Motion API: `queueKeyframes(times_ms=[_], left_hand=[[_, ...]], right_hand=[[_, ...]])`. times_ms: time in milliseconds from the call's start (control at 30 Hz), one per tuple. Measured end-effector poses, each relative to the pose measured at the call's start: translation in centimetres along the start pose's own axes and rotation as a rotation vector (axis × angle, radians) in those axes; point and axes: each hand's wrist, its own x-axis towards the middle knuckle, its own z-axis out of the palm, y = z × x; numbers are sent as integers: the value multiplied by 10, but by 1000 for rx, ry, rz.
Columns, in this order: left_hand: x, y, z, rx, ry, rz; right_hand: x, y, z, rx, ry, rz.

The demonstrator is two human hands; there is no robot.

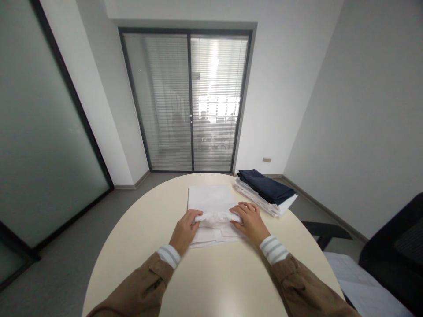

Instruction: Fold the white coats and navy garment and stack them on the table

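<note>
A white folded cloth (211, 198) lies flat on the table in front of me. Across its near part runs a bunched, crinkled fold, raised a little from the layers beneath. My left hand (187, 226) grips the left end of this fold, thumb and fingers pinched together. At the right end, my right hand (249, 220) holds the same fold, with its fingers curled over the top and the thumb below. Looser white layers show on the near side of the fold, between the two wrists. Whether the material is woven fabric or something thinner, I cannot tell.
A round cream table (142, 246) carries everything. Toward its far right edge sits a pile of white folded pieces (257, 200), topped by a dark navy folded cloth (266, 187). Right of the table stands a black chair (396, 251) with white sheets (366, 286) on its seat.
</note>
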Motion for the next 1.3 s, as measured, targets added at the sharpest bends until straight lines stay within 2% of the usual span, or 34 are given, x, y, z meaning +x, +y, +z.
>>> queueKeyframes(times_ms=[233, 433, 533, 833, 967, 1100, 1300], left_hand=[[2, 2, -2, 166, -78, 77], [-9, 6, -5, 288, -283, 50], [-15, 8, -4, 316, -332, 21], [-15, 14, -2, 348, -358, -39], [-17, 17, -3, 349, -389, 11], [-18, 25, -5, 519, -467, 17], [-19, 41, -9, 710, -365, 95]], right_hand=[[3, -7, -1, -66, -68, -3], [-2, -20, -6, -56, -150, -52], [-3, -26, -7, -14, -171, -111], [-3, -30, -4, 12, -256, -116], [-4, -29, -2, -8, -279, -181], [-4, -27, -1, 9, -316, -274], [-5, -29, -7, 112, -338, -259]])
